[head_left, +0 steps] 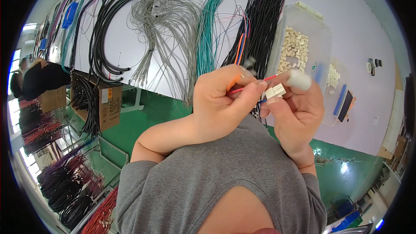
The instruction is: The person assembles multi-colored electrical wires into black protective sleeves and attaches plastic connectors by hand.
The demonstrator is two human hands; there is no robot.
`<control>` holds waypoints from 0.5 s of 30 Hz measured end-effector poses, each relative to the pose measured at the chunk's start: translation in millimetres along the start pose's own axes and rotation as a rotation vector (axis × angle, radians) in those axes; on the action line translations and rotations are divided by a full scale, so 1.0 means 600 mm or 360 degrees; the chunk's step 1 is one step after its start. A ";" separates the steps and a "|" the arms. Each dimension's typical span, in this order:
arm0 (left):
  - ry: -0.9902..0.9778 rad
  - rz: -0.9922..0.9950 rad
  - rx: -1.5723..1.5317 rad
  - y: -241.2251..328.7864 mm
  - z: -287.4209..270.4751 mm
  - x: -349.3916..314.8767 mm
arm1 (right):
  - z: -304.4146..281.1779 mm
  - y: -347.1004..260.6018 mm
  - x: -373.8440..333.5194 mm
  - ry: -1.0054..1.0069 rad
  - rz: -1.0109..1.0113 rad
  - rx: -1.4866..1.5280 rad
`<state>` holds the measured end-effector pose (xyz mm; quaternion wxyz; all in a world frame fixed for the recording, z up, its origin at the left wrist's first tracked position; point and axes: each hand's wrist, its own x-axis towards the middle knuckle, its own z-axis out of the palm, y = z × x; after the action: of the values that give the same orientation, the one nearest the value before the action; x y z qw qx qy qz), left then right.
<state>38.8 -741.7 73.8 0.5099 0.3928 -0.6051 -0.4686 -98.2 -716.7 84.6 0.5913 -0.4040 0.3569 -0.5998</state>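
Observation:
In front of my chest, my left hand (223,97) is closed in a pinch on a thin red wire (236,90). An orange strand (234,81) also shows among its fingers. Close by on the right, my right hand (300,115) grips a small cream-white connector housing (275,91) between thumb and fingers. A short blue wire (262,101) shows beside the housing. One fingertip of this hand wears a white cover (300,81). The red wire reaches toward the housing; whether its tip is inside cannot be made out.
A clear plastic bin (318,30) with many cream housings (295,47) stands right on the white table (351,13). Black (266,13), teal (210,21) and grey wire bundles (169,30) lie across it. Cardboard boxes (109,108) and cable racks (69,182) are left; another person (45,80) is there.

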 end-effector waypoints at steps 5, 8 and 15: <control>-0.0113 -0.0507 -0.1131 -0.014 -0.005 0.006 | -0.016 0.005 0.012 0.0182 0.0058 0.0314; -0.0208 -0.0568 -0.1201 -0.014 -0.004 0.004 | -0.019 0.007 0.014 0.0378 0.0193 0.0721; -0.0344 -0.0598 -0.0921 -0.008 -0.003 0.002 | -0.015 0.004 0.013 0.0297 0.0191 0.0773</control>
<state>40.7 -744.5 69.7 0.4381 0.2845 -0.4151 -0.7449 -105.3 -725.2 79.0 0.6700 -0.1713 0.2790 -0.6663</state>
